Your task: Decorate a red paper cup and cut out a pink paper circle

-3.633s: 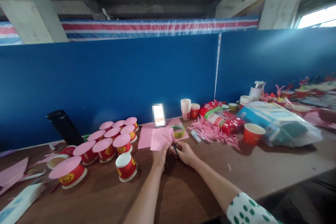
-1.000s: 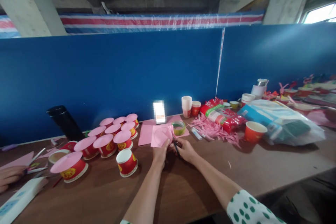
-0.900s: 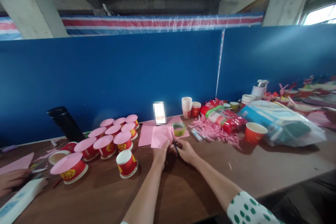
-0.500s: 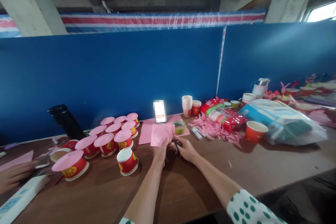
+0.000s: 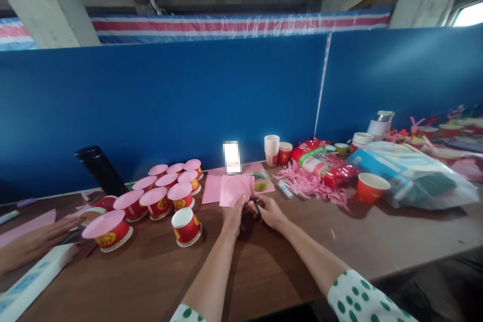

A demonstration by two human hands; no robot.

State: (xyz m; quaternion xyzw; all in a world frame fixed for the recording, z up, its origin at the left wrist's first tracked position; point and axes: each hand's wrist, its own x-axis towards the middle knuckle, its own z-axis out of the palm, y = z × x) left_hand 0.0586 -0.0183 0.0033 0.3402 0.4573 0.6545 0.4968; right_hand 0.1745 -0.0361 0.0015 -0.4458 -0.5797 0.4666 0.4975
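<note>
My left hand (image 5: pixel 232 215) pinches the near edge of a pink paper sheet (image 5: pixel 234 188) with a circle marked on it. My right hand (image 5: pixel 269 210) is closed round small dark scissors (image 5: pixel 255 202), their blades at the paper's right edge. Just beyond lies a roll of green-yellow tape (image 5: pixel 260 179) on another pink sheet (image 5: pixel 212 188). An upside-down red paper cup (image 5: pixel 186 226) stands to the left of my left hand.
Several red cups topped with pink paper discs (image 5: pixel 156 196) cluster at the left beside a black flask (image 5: pixel 100 170). Another person's hand (image 5: pixel 35 241) rests at far left. Pink paper scraps (image 5: pixel 307 186), a red packet (image 5: pixel 322 166), an upright red cup (image 5: pixel 371 187) and a plastic bag (image 5: pixel 413 173) lie right.
The other person's hand at the far left has reached further onto the table. My hands stay on the pink paper and scissors; the view has shifted slightly.
</note>
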